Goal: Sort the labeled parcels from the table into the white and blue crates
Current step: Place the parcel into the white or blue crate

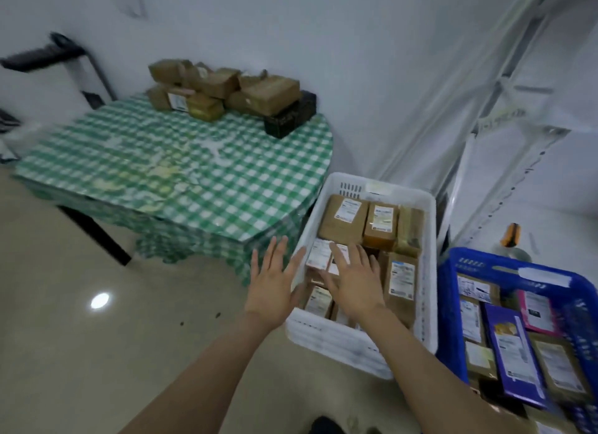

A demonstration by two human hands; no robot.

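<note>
Both hands flat, fingers spread, gripping nothing. Left hand (pixel 271 288) hovers at the white crate's (pixel 326 335) 9 o'clock wall. Right hand (pixel 354 281) is over the labeled parcels inside; can't tell if it touches them. White crate sits on the floor at 1 o'clock, packed with brown parcels (pixel 343 220), labels up. Blue crate (pixel 451 304) is just beside it at 4 o'clock, holding a purple parcel (pixel 514 352), a pink one (pixel 538 307) and brown ones. Surface (pixel 194 174) with green checked cloth at 11 o'clock. Unsorted parcel pile (pixel 223 85) at its far edge, 12 o'clock, with a black box (pixel 291 114) touching the pile's 3 o'clock side.
</note>
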